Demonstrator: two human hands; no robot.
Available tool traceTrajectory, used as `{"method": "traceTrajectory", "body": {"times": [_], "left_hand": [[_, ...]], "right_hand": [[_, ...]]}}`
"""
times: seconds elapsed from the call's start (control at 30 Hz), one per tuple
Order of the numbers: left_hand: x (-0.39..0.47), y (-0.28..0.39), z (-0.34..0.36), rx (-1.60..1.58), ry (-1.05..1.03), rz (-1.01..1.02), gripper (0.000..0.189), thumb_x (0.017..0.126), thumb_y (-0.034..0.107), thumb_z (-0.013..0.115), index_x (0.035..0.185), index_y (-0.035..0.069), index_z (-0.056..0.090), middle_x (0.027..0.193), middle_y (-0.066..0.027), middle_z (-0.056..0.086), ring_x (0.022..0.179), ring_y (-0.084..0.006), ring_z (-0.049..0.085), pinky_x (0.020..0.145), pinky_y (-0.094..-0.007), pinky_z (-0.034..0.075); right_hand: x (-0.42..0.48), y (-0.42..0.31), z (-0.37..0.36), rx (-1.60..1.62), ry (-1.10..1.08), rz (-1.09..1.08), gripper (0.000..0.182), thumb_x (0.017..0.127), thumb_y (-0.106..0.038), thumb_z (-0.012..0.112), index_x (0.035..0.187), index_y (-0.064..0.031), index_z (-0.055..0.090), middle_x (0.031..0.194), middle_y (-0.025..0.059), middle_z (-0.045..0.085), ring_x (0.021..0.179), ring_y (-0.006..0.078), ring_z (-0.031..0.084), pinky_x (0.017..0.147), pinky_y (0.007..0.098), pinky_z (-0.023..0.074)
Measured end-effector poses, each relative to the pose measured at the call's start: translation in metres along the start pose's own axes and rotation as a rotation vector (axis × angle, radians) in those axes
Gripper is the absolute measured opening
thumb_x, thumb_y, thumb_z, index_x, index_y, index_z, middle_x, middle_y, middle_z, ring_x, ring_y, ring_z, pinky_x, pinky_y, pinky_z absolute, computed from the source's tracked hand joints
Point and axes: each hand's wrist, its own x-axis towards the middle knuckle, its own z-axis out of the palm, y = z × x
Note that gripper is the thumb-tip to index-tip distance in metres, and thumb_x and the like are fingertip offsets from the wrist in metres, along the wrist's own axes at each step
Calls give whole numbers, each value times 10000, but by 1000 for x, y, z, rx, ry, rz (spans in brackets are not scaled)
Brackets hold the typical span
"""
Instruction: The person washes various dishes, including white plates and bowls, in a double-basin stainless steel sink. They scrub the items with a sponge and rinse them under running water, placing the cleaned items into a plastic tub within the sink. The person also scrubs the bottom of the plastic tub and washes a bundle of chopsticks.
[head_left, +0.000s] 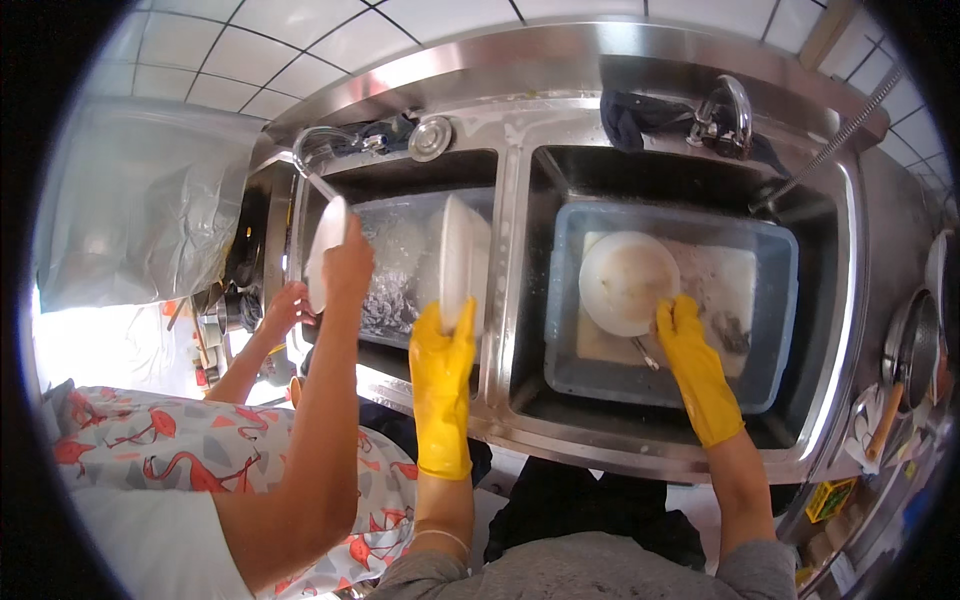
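Observation:
My left hand (444, 375), in a yellow rubber glove, grips the lower edge of a white plate (456, 255) that stands on edge over the left sink basin. My right hand (686, 345), gloved in yellow too, holds the rim of a round white dish (628, 281) in the right basin. This dish is in a translucent plastic tub (559, 300) of cloudy water. Below it lies a metal utensil handle (646, 354), and a dark scrubber-like thing (731, 332) is at its right. Water and clear plastic-like material (394, 285) show in the left basin.
Close at my left, a co-worker in a flamingo-print apron (180, 450) holds another white plate (328, 251) under the left faucet (311, 146). Behind the right basin stand a chrome faucet (731, 116) and a flexible metal hose (832, 146). Pans (916, 352) are at the far right.

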Motion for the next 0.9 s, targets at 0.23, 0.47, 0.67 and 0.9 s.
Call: {"method": "traceTrajectory", "body": {"times": [0.23, 0.47, 0.67, 0.9], "left_hand": [[33, -71, 8, 280, -179, -70, 298, 932, 232, 643, 1098, -16, 641, 1058, -226, 672, 1001, -354, 642, 869, -377, 489], [-12, -6, 47, 60, 34, 436, 272, 951, 80, 585, 1192, -38, 631, 1208, -218, 654, 1139, -330, 632, 996, -375, 467], [-48, -87, 205, -478, -566, -317, 330, 921, 87, 629, 1237, 0, 599, 1214, -181, 642, 1180, -305, 591, 1016, -419, 450], [-26, -134, 262, -579, -706, -498, 385, 886, 23, 555, 1271, 38, 570, 1219, -176, 612, 1106, -317, 612, 830, -396, 558]], "right_hand": [[6, 0, 2, -333, 28, -74, 352, 971, -386, 523, 1124, -71, 561, 1059, 239, 610, 880, 447, 606, 783, 504, 489], [86, 20, 5, -512, -12, -35, 347, 951, -319, 525, 1146, -55, 638, 1201, 243, 615, 1127, 425, 580, 962, 492, 469], [82, 10, 50, -592, 254, -13, 308, 918, -230, 559, 1161, -67, 654, 1195, 216, 641, 1110, 415, 608, 934, 500, 500], [70, 21, 8, -525, -240, 274, 355, 908, -261, 593, 1206, -70, 622, 1184, 208, 646, 1083, 363, 632, 884, 468, 521]]}}
